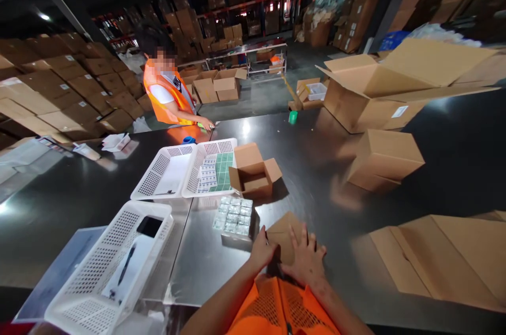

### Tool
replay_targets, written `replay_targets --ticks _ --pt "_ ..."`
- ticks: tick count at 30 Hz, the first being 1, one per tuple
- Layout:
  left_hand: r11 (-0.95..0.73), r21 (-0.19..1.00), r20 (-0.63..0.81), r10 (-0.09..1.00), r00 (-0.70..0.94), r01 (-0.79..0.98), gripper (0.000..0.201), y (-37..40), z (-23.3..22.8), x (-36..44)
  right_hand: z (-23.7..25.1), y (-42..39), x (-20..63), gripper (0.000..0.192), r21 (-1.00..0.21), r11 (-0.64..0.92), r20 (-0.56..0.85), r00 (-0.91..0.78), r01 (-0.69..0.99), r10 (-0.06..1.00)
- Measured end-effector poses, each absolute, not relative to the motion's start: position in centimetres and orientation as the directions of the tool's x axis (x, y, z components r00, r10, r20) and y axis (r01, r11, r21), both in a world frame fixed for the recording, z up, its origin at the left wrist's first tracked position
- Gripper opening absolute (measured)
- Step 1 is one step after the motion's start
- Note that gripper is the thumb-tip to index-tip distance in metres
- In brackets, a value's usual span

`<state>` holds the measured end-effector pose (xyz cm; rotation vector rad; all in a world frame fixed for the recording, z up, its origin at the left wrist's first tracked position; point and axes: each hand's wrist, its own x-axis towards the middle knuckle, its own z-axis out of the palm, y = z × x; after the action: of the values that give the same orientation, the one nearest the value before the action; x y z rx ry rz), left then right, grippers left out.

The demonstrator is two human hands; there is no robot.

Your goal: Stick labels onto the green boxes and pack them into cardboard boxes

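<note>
A small brown cardboard box (282, 227) lies in front of me, close to my orange vest. My left hand (263, 249) is closed on the box's left edge, its fingertips partly hidden. Across the right side of the box my right hand (305, 257) lies flat with its fingers spread. Just beyond my left hand stands a block of clear-wrapped small packs (234, 214), arranged in rows. Behind the packs is a small cardboard box with raised flaps (253, 179), its inside facing up.
A white basket with labels (190, 187) and another white basket (138, 187) stand left; a nearer basket (166, 219) holds a phone and pen. At right are a closed carton (389, 158), a large open carton (356, 108) and flat cardboard (446, 256). A co-worker (168, 92) stands across the table.
</note>
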<state>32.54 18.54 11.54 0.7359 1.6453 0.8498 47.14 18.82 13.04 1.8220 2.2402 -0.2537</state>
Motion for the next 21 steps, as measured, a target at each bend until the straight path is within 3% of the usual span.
replay_targets --ticks 5,10,21 --pt "0.526 0.823 -0.478 0.845 -0.240 0.215 0.084 18.7 11.0 33.2 12.8 19.0 47.5 0.103 0.019 0.209 -0.303 -0.193 0.978 0.933" --pt "0.495 0.825 -0.445 0.867 -0.226 0.272 0.082 18.4 10.7 33.2 12.7 18.8 47.4 0.101 0.016 0.199 -0.284 -0.187 0.980 0.941" --pt "0.485 0.868 -0.444 0.855 -0.268 0.107 0.087 18.4 8.7 33.2 12.5 19.1 47.5 0.105 0.023 0.211 -0.294 -0.195 0.977 0.936"
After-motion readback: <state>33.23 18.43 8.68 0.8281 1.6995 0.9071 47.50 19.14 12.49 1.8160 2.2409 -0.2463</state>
